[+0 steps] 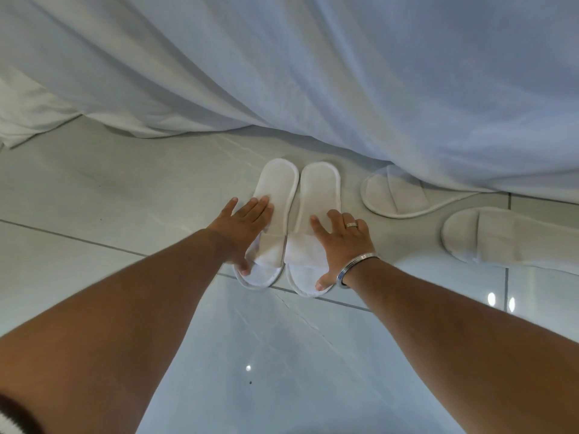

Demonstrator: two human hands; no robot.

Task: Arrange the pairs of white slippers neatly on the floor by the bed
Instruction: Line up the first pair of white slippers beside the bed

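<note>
1. Both hands are flat and spread, not gripping anything – the left hand (242, 225) presses on the left slipper (275, 195), the right hand (343, 236) on the right slipper (318, 195).
2. That pair sits side by side on the tiled floor (109, 198), nearly touching, heels toward the bed sheet (282, 73), open toes toward the person.
3. Second pair is off to the right – one slipper (393, 194) has its far end tucked under the hanging sheet, the other slipper (501, 238) lies nearer, partly cut off by the frame edge.
4. Right hand wears a ring (351, 225) and a metal bangle (357, 266) at the wrist.
</note>
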